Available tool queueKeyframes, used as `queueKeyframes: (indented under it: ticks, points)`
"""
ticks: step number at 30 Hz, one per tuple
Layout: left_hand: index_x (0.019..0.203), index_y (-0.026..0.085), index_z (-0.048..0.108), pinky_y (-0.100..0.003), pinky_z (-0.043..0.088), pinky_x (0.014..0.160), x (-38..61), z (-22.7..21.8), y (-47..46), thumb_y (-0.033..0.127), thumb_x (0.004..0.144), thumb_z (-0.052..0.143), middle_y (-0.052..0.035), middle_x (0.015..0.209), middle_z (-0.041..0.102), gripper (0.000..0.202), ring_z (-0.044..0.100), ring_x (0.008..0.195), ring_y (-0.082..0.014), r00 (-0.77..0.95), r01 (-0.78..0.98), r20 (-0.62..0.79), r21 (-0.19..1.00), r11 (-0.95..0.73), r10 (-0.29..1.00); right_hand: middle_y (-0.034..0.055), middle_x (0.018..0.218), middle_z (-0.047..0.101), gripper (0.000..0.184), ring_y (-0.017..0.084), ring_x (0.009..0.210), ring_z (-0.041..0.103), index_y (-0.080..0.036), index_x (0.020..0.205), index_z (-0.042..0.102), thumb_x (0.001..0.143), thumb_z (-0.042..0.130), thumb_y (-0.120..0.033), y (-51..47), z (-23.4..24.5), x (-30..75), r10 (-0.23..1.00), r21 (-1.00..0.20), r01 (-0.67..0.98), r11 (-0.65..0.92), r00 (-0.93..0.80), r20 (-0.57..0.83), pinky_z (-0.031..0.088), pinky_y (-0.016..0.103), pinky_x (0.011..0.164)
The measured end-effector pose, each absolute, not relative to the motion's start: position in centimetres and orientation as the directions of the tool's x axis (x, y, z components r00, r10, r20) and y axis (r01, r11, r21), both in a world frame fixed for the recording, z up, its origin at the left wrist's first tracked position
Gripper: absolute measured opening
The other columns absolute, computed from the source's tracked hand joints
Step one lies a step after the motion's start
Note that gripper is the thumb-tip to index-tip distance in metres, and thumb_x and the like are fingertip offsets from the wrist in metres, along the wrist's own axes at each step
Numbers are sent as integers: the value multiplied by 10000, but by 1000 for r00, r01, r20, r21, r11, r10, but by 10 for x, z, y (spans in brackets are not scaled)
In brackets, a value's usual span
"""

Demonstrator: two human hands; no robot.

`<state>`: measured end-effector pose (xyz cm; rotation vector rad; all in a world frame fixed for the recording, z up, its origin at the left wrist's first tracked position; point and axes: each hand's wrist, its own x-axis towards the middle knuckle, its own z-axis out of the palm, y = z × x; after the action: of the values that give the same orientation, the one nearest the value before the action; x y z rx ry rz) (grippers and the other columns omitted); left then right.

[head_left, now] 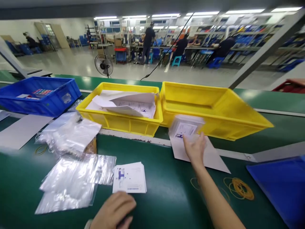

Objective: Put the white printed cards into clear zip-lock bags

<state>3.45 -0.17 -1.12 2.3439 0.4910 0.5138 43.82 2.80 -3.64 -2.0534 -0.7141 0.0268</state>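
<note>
My right hand [195,148] reaches forward, its thumb and fingers closed on a clear plastic bag of printed leaflets [187,128]. The bag is blurred by motion and sits in front of the right yellow bin, above a white sheet [211,157]. My left hand [114,210] hovers at the bottom edge, fingers loosely curled with a gap to the thumb and nothing seen in it. Just beyond it lies a neat stack of printed leaflets [130,178]. Left of the stack, flat clear zip bags [69,181] are spread on the green table [164,194].
One yellow bin [121,125] holds white sheets and printed paper; the right yellow bin [214,122] stands beside it. A blue bin [50,106] is at left. Rubber bands [240,188] and a blue container [281,187] are at right. A fan [104,65] and people [149,39] are behind.
</note>
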Motion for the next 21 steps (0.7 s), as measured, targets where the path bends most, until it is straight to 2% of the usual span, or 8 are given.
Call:
queueKeyframes:
  ticks: [1, 3, 5, 7, 10, 14, 17, 21]
  points:
    - [1296, 220, 564, -374, 532, 993, 32, -7, 5, 168, 981, 496, -112, 1216, 659, 326, 618, 1132, -232, 825, 223, 254, 673, -705, 504, 174, 1569, 318, 697, 373, 1439, 289, -174, 1496, 315, 922, 585, -463, 16, -34, 421, 545, -790, 487, -372, 803, 239, 256, 601, 1143]
    - [1258, 187, 570, -347, 546, 951, 28, 0, 19, 123, 951, 515, -119, 1150, 673, 319, 633, 1095, -229, 723, 285, 388, 587, -758, 572, 187, 1412, 519, 640, 325, 1310, 485, -151, 1397, 440, 910, 489, -563, -8, -32, 377, 709, -816, 497, -294, 686, 162, 416, 510, 1066]
    - [1186, 179, 595, -320, 563, 883, 25, 4, 34, 127, 939, 528, -109, 1085, 676, 261, 653, 1021, -216, 634, 387, 448, 521, -760, 630, 133, 1305, 633, 617, 306, 1209, 589, -204, 1289, 565, 818, 596, -601, -26, -33, 329, 858, -847, 478, -231, 510, 53, 490, 470, 1003]
    - [1120, 176, 606, -320, 569, 830, 20, 5, 45, 168, 949, 517, -100, 1034, 670, 193, 659, 971, -216, 577, 504, 425, 487, -713, 698, 110, 1306, 652, 685, 322, 1221, 594, -242, 1327, 567, 736, 717, -555, -35, -37, 289, 922, -872, 438, -218, 384, -38, 483, 504, 1020]
    - [1019, 169, 600, -349, 558, 792, 9, 0, 53, 215, 960, 462, -91, 965, 649, 157, 652, 914, -226, 506, 703, 239, 443, -557, 829, 135, 1383, 602, 707, 356, 1286, 542, -229, 1359, 548, 738, 717, -520, -31, -45, 258, 939, -908, 343, -240, 320, -127, 429, 565, 1067]
    - [924, 174, 588, -348, 531, 775, 3, -11, 49, 202, 922, 492, -75, 942, 640, 101, 645, 874, -227, 415, 860, -59, 350, -371, 908, 156, 1298, 655, 563, 331, 1147, 651, -199, 1188, 618, 759, 660, -561, -17, -52, 255, 938, -952, 187, -242, 294, -181, 557, 472, 930]
    - [914, 164, 591, -333, 520, 746, 12, -20, 44, 192, 882, 558, -95, 976, 651, 53, 654, 892, -248, 407, 873, -138, 351, -339, 903, 155, 1208, 704, 576, 312, 1018, 712, -194, 1148, 609, 742, 676, -597, -18, -48, 258, 914, -963, 85, -257, 345, -214, 615, 411, 795]
    - [947, 136, 588, -338, 500, 716, 24, -26, 45, 86, 874, 484, -145, 998, 661, 136, 670, 878, -270, 359, 889, -218, 377, -261, 907, 135, 1106, 741, 542, 298, 943, 733, -220, 1109, 571, 772, 658, -636, -38, -33, 260, 839, -965, -5, -262, 493, -230, 633, 376, 713]
